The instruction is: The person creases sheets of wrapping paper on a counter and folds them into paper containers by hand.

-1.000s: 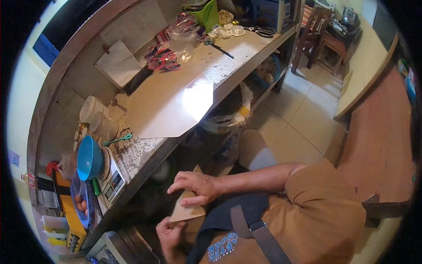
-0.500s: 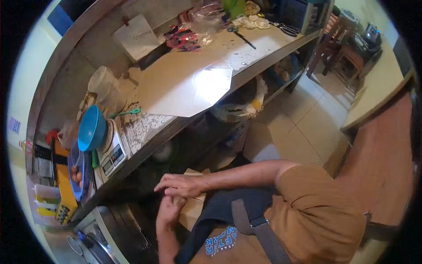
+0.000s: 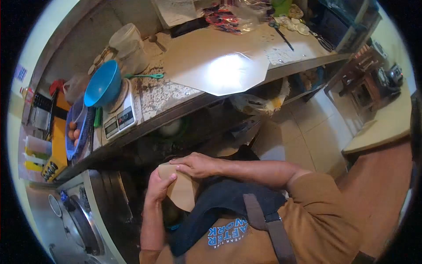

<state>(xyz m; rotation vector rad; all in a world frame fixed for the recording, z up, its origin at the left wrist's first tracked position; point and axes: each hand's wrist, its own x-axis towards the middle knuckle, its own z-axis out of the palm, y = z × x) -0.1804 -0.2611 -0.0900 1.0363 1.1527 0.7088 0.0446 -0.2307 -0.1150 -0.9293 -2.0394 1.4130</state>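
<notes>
Low in front of my body, by the dark apron, both hands grip a folded piece of brown cardboard [image 3: 182, 192]. My left hand [image 3: 159, 184] closes round its left edge, with the thumb lying on the near face. My right hand [image 3: 198, 165] presses its top edge, fingers bent over the corner. Part of the cardboard's lower end is hidden by the apron [image 3: 224, 198]. On the workbench above lies a large flat brown sheet [image 3: 198, 57] with cut corners, shining under a bright light.
A blue bowl [image 3: 103, 83] stands on a white kitchen scale [image 3: 121, 123] at the bench's left. Near it are a green spoon [image 3: 151, 76], a clear plastic tub [image 3: 127, 42] and a blue basket [image 3: 72, 147] with eggs. Pans [image 3: 77, 226] sit lower left.
The cardboard has come up and turned, showing a broad plain face. My left hand has shifted from beside my right fingers to the cardboard's left edge. The view has swung.
</notes>
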